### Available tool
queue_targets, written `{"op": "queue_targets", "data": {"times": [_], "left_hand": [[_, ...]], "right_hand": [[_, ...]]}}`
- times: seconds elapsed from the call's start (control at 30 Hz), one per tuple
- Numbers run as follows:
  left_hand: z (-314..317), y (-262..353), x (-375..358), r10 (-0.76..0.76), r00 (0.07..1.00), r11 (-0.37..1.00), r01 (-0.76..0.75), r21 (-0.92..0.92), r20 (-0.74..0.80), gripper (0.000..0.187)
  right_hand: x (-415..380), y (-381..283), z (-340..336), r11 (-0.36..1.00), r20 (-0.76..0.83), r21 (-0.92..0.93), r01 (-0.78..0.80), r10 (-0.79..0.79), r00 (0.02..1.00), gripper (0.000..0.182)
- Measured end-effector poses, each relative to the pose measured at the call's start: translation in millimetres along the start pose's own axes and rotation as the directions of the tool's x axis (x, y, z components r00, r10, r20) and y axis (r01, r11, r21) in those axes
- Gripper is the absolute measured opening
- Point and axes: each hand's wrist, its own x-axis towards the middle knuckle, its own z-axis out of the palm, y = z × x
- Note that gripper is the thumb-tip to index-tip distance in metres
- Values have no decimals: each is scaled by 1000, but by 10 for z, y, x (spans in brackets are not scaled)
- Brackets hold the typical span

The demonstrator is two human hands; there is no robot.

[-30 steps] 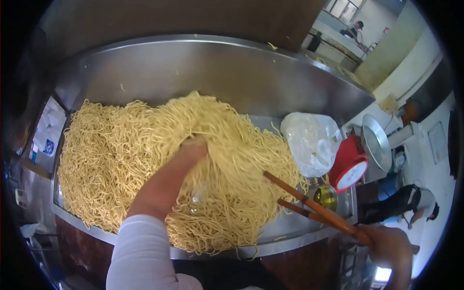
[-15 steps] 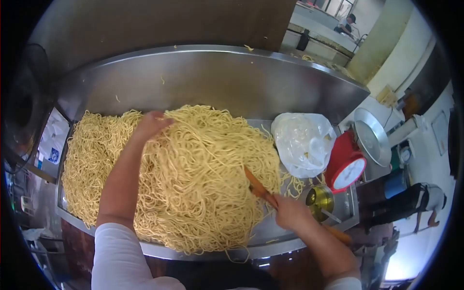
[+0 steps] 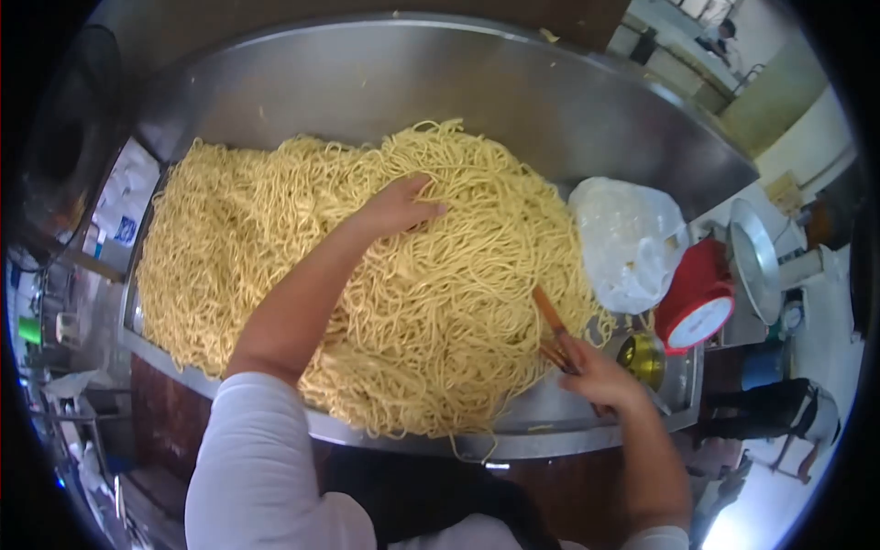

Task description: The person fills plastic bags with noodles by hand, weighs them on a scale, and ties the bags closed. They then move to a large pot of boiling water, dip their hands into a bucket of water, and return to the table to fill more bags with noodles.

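Note:
A large mound of yellow noodles (image 3: 247,247) fills most of a metal tray (image 3: 568,440). My left hand (image 3: 401,207) rests on top of the noodles near the middle, thumb spread and some fingertips sunk among the strands. At the right side of the mound, my right hand (image 3: 600,378) is closed around a brown wooden utensil (image 3: 553,314) with two arms, their tips pointing up and left at the noodles. Just beyond my right hand sits a small container of golden liquid (image 3: 644,357), partly covered by the hand.
A knotted clear plastic bag (image 3: 628,243) lies right of the noodles, beside a red scale (image 3: 695,298) with a round metal pan (image 3: 753,261). A tall metal wall (image 3: 367,82) backs the tray. A fan (image 3: 69,151) stands left. Two people are farther off at right.
The view has shifted, so the tray sits higher. My left hand has moved rightward across the mound. My right hand has drawn back from the noodles with the wooden utensil, whose two arms now show apart.

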Motion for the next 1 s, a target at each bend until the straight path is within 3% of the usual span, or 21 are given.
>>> {"op": "queue_targets", "data": {"times": [0.07,0.1,0.13,0.2,0.23,0.27,0.33,0.37,0.5,0.6,0.67,0.73,0.8,0.87,0.93,1.0], "left_hand": [[81,-255,-811,168,976,847,-73,526,-136,91],[198,-254,-1357,265,958,787,-147,599,-113,88],[354,-315,-1846,267,962,712,-232,663,50,83],[757,-442,-2626,80,928,779,-286,558,363,69],[975,-765,-2798,206,939,793,-326,515,276,60],[947,-822,-2665,192,948,790,-302,534,253,60],[847,-756,-2037,85,981,606,-189,773,173,50],[909,-936,-1593,147,986,639,-151,754,74,47],[974,-697,-659,306,941,775,-156,612,-148,32],[920,-484,-715,184,981,673,-77,735,-67,32],[863,-426,-835,-49,975,744,-110,659,219,40],[860,-593,-972,-40,963,773,-139,619,267,50],[676,-318,-1387,-93,957,702,-133,699,276,57],[459,-32,-1837,-30,963,671,-178,720,266,60],[536,-102,-2182,109,990,765,-142,629,91,61],[894,-129,-2405,212,961,806,-273,524,175,57]], "right_hand": [[-245,553,-17,976,37,-10,220,-219,975,68],[-426,694,0,992,133,109,-66,51,990,67],[-632,797,8,919,245,184,-348,300,922,66],[-985,1144,141,721,456,449,-528,323,829,62],[-1079,1309,256,651,461,549,-523,286,840,61],[-1137,1428,350,566,467,640,-520,251,848,60],[-1119,1469,454,535,451,707,-462,162,878,54],[-1110,1473,487,474,423,776,-417,100,901,49],[-1184,1322,476,586,327,734,-343,138,935,44],[-1085,1603,584,660,375,678,-324,69,925,47],[-999,1652,664,650,445,679,-342,6,896,50],[-965,1415,754,613,491,678,-406,34,871,51],[-914,1377,822,572,484,708,-414,33,874,55],[-922,1387,897,499,455,757,-421,59,888,58],[-879,1318,865,665,394,666,-338,72,916,58],[-806,1014,858,594,275,736,-326,178,945,55]]}}
